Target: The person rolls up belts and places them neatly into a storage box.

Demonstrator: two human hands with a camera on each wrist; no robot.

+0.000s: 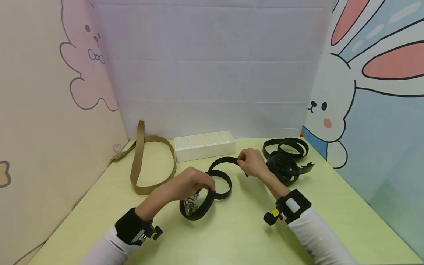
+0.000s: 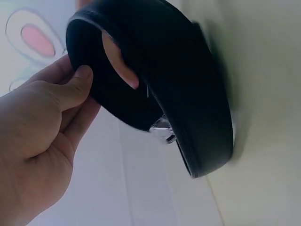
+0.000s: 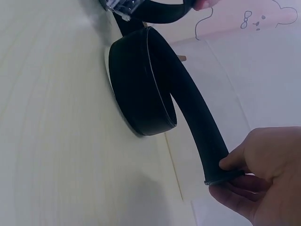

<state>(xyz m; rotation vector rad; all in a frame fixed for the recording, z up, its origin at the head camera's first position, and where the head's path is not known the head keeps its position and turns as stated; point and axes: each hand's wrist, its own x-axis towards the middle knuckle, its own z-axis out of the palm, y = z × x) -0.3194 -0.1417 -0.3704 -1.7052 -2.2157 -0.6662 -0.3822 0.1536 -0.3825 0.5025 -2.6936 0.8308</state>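
A black belt (image 1: 198, 215) lies in loose loops at mid-table, with a silver buckle (image 1: 191, 204) inside the nearer loop. My left hand (image 1: 190, 184) pinches the top of that loop between thumb and fingers; the left wrist view shows the wide black band (image 2: 202, 103) curving away from the fingertips. To the right, my right hand (image 1: 253, 162) pinches the belt's other end, raised off the table. The right wrist view shows thumb and fingers on the strap where it folds over, and a round coil (image 3: 136, 89) of the belt standing on its edge.
Behind the hands sits a white compartmented box (image 1: 205, 149). A tan strap (image 1: 137, 165) lies looped at left. More coiled black belts (image 1: 281, 165) lie at right, close to my right forearm. Walls with cartoon drawings enclose the table (image 1: 238, 235).
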